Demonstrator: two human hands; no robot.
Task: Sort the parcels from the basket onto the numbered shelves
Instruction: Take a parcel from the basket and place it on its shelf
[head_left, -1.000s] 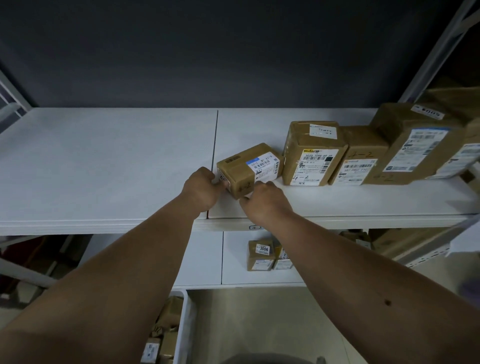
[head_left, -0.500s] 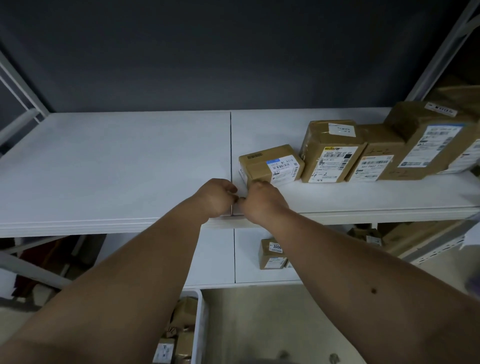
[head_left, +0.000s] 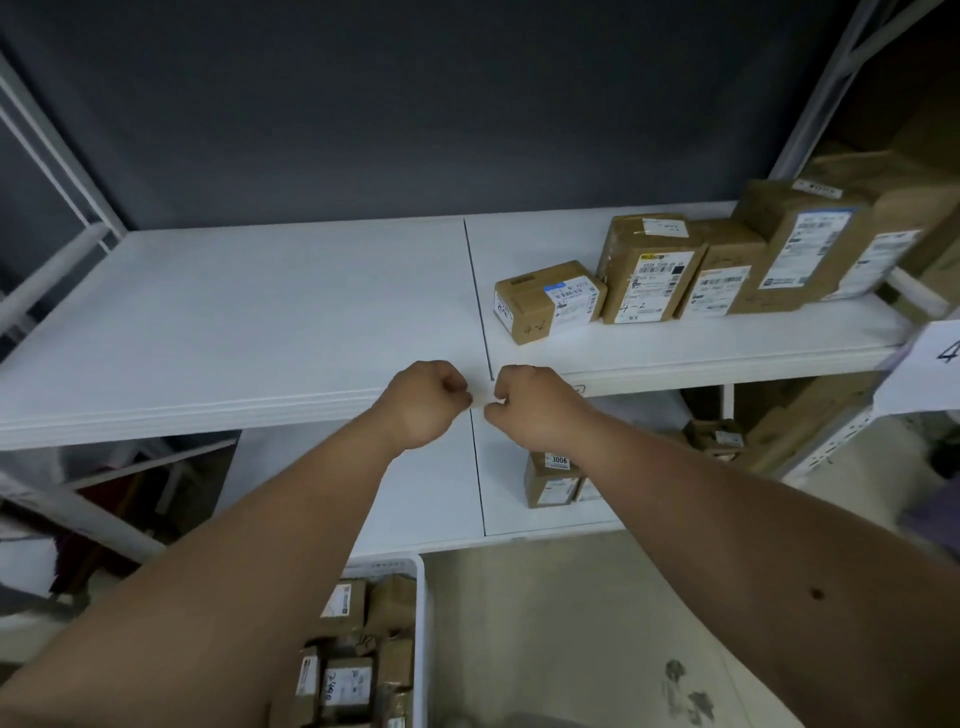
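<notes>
Both hands, left (head_left: 423, 402) and right (head_left: 530, 402), are hanging curled and empty, having drawn back off the parcel (head_left: 548, 300) on the shelf (head_left: 234, 322).

Both forearms are bare, with no sleeves in view. Neither the left grip (head_left: 423, 402) nor the right grip (head_left: 530, 402) wears a glove. A small dark mole marks the right forearm (head_left: 817, 593).

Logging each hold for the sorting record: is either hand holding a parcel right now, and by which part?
Neither. The left hand and right hand are curled with nothing in their grip, in front of the shelf edge. The small parcel sits untouched on the shelf.
</notes>
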